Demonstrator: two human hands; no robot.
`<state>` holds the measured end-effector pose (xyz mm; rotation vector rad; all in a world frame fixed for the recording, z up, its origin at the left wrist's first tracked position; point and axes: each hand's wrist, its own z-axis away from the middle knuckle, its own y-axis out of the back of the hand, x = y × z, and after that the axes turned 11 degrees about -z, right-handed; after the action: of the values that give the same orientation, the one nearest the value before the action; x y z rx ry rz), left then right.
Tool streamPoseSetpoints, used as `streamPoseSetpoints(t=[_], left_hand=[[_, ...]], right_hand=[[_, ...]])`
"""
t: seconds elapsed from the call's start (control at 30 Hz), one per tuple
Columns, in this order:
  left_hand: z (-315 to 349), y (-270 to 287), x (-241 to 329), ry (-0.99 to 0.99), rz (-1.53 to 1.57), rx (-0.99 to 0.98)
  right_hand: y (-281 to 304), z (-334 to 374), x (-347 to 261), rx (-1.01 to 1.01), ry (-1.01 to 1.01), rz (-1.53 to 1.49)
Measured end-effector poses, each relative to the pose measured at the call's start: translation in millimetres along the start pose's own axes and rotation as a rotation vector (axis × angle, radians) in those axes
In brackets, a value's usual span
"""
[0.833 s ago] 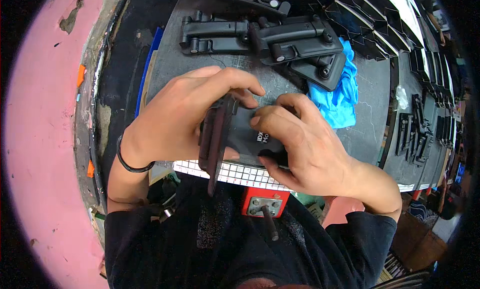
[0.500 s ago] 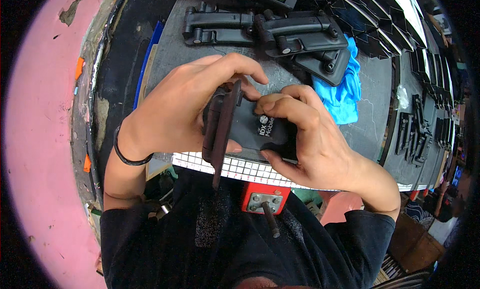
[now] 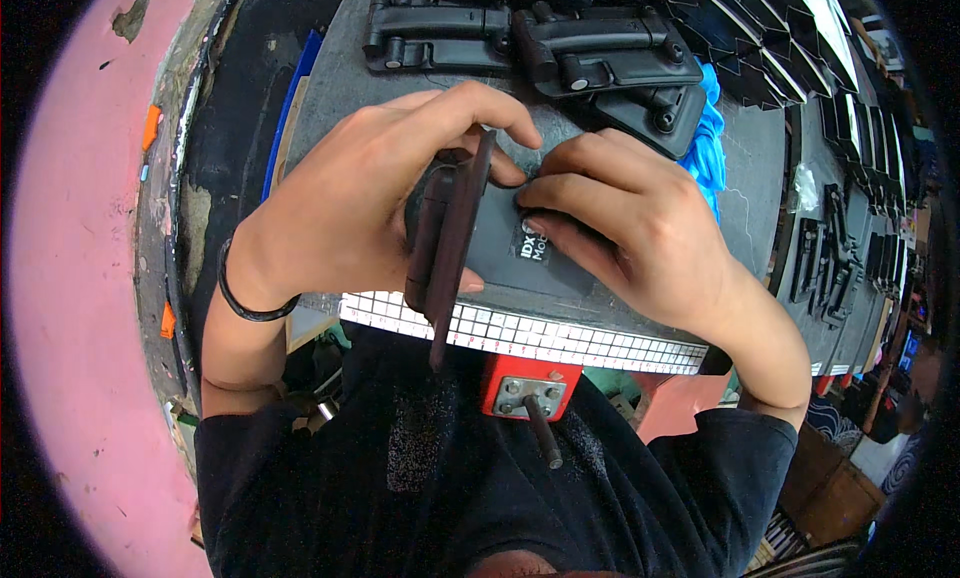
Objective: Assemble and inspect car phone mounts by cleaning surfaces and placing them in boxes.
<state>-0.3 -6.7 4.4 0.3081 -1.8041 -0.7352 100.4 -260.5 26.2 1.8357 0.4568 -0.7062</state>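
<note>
Wall: pink painted surface (image 3: 70, 278) along the left, chipped in patches; orange marks near its edge
Bench: dark grey worktop (image 3: 760, 208); checkered strip (image 3: 560, 336) along its near edge; red vise (image 3: 525, 388) fixed below
Right side: rows of black parts (image 3: 840, 248) laid out; blue cloth (image 3: 708, 148)
Light: even, bright

Left hand (image 3: 365, 203) curls in a grip, right hand (image 3: 625, 223) presses with fingertips bent, forearms low.

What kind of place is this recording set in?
Most likely a small workshop or assembly bench. A red vise is bolted to the front edge of a dark workbench, black plastic parts lie in rows on it, and both hands hold a black moulded piece.
</note>
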Motion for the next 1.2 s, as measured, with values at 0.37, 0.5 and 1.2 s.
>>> streamPoseSetpoints(t=[0.37, 0.5, 1.2], left_hand=[[-1, 3, 0, -0.011, -0.074, -0.016], [-1, 4, 1, -0.001, -0.088, -0.020], [-3, -4, -2, -0.064, -0.049, 0.071]], right_hand=[[-7, -5, -9, -0.085, 0.040, 0.230], [-9, -7, -9, -0.112, 0.076, 0.322], [0, 1, 7, 0.021, 0.047, 0.079]])
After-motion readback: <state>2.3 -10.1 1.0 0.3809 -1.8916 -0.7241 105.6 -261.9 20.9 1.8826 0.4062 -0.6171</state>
